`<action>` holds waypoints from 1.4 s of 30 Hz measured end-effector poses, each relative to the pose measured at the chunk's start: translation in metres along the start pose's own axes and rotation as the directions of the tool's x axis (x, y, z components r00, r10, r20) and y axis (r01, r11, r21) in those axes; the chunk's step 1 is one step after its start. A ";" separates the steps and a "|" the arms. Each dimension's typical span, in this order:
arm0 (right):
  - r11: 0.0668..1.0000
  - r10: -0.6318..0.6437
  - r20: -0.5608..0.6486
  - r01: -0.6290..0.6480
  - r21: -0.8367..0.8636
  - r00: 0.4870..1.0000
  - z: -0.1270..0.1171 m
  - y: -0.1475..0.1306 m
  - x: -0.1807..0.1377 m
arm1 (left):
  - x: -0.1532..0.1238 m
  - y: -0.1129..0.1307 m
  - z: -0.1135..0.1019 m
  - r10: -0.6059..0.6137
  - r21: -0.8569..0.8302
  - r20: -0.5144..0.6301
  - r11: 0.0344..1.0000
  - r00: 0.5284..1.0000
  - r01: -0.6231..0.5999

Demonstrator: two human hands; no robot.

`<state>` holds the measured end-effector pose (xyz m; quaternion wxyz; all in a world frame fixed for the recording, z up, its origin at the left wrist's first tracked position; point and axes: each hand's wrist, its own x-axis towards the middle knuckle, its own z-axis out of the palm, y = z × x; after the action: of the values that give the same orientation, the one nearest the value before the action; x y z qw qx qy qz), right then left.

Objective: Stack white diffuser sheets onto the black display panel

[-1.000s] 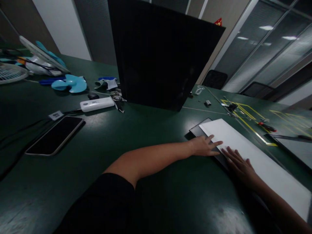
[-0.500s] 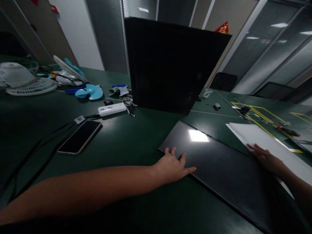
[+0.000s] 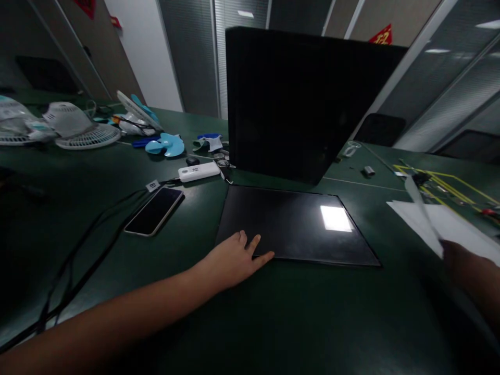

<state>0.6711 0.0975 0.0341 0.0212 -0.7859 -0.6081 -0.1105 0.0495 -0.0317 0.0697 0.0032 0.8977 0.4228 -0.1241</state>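
A dark, glossy flat panel [image 3: 289, 224], like a display screen, lies flat on the green table. My left hand [image 3: 238, 258] rests on its near left corner, palm down with the fingers apart. Off to the right, my right hand [image 3: 464, 265] is closed on a white sheet [image 3: 424, 205], its edge lifted and curved upward. The fingers of that hand are dark and partly blurred. More white sheets [image 3: 461, 226] lie flat under the raised one.
A large black panel [image 3: 304, 104] stands upright behind the flat panel. At left are a phone [image 3: 154, 211], a white power bank-like device [image 3: 199, 172] with black cables, a blue fan blade [image 3: 166, 145] and white fan parts [image 3: 88, 130]. Yellow tape [image 3: 449, 179] marks the right side.
The dark panel has turned and moved off the white sheets to lie in front of the upright panel. My right hand has left the panel and raised a white sheet.
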 end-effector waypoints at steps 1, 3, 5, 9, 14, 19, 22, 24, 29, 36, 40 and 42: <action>1.000 -0.021 0.049 0.021 -0.012 0.999 -0.009 -0.019 -0.010 | 0.001 -0.005 0.002 0.015 0.004 -0.011 1.000 1.000 -0.014; 0.982 -0.188 0.033 0.188 0.026 0.982 -0.023 -0.060 -0.032 | 0.003 -0.011 0.009 0.038 0.001 -0.038 0.999 0.999 -0.038; 0.918 -0.390 -0.048 0.393 0.063 0.920 -0.033 -0.102 -0.053 | 0.005 -0.015 0.016 0.065 -0.007 -0.080 0.998 0.995 -0.065; 0.643 -0.751 -0.105 0.758 0.108 0.652 -0.038 -0.178 -0.080 | 0.006 -0.024 0.027 0.132 -0.018 -0.161 0.990 0.978 -0.136; 0.492 -0.856 -0.073 0.850 0.190 0.512 -0.033 -0.232 -0.095 | 0.001 -0.035 0.032 0.009 -0.242 -0.370 0.964 0.929 -0.106; 0.435 -0.877 -0.100 0.864 0.254 0.470 -0.032 -0.237 -0.103 | -0.001 -0.036 0.035 -0.442 -0.560 -0.487 0.820 0.753 0.119; 0.377 -0.902 -0.092 0.873 0.309 0.422 -0.034 -0.235 -0.107 | 0.001 -0.038 0.040 -0.568 -0.587 -0.483 0.775 0.666 0.235; 0.342 -0.910 -0.116 0.878 0.336 0.399 -0.034 -0.234 -0.106 | 0.004 -0.040 0.043 -0.564 -0.531 -0.437 0.791 0.701 0.305; 0.592 -0.727 -0.207 0.750 0.296 0.655 -0.027 -0.213 -0.083 | 0.008 -0.043 0.048 -0.495 -0.408 -0.277 0.837 0.824 0.366; 0.957 -0.254 0.189 0.218 0.190 0.949 -0.037 -0.170 -0.053 | 0.010 -0.052 0.050 -0.493 -0.402 -0.213 0.831 0.843 0.384; 0.988 -0.131 0.254 0.104 0.115 0.958 -0.050 -0.173 -0.059 | 0.009 -0.058 0.046 -0.456 -0.415 -0.199 0.841 0.867 0.347; 0.988 -0.122 0.257 0.094 0.121 0.959 -0.050 -0.173 -0.059 | 0.010 -0.058 0.045 -0.487 -0.443 -0.213 0.821 0.847 0.361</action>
<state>0.4836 0.0780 0.0534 -0.0234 -0.7568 -0.6526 0.0269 0.0016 0.0083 0.0298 0.0843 0.7683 0.6249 0.1098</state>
